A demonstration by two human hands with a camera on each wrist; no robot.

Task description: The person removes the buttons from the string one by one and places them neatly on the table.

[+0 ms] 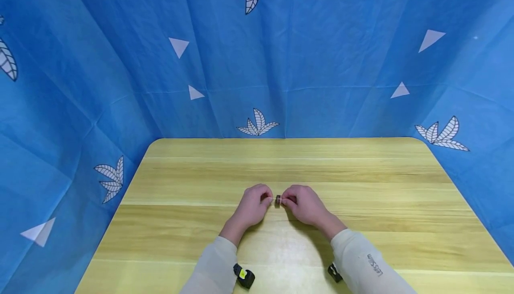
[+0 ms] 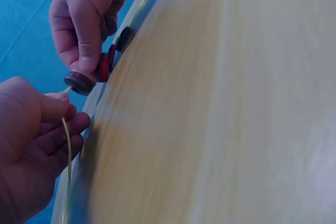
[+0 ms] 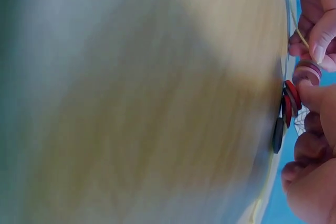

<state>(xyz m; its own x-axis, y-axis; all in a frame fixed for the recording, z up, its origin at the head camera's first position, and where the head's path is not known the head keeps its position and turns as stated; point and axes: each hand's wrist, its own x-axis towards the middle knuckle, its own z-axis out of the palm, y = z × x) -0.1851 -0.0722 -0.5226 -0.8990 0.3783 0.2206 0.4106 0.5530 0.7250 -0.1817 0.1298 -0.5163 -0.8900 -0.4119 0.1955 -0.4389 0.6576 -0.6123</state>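
Note:
My left hand [image 1: 250,205] pinches a thin yellow cord [image 2: 68,153] between thumb and forefinger, and the cord's tail hangs below that hand in the left wrist view. Facing it, my right hand [image 1: 307,205] grips small brownish round discs [image 2: 79,83] by thumb and fingertips, with the cord coming out of their left face. Behind the right fingers, red discs [image 3: 290,102] and a flat black piece [image 3: 277,135] sit along the same cord line. Both hands are close together near the table's middle, fingertips only a short gap apart.
The pale wood-grain table [image 1: 192,231] reaches to a blue patterned curtain [image 1: 241,62] at the back and sides. Black wrist devices [image 1: 244,277] are strapped by the light sleeves [image 1: 213,267].

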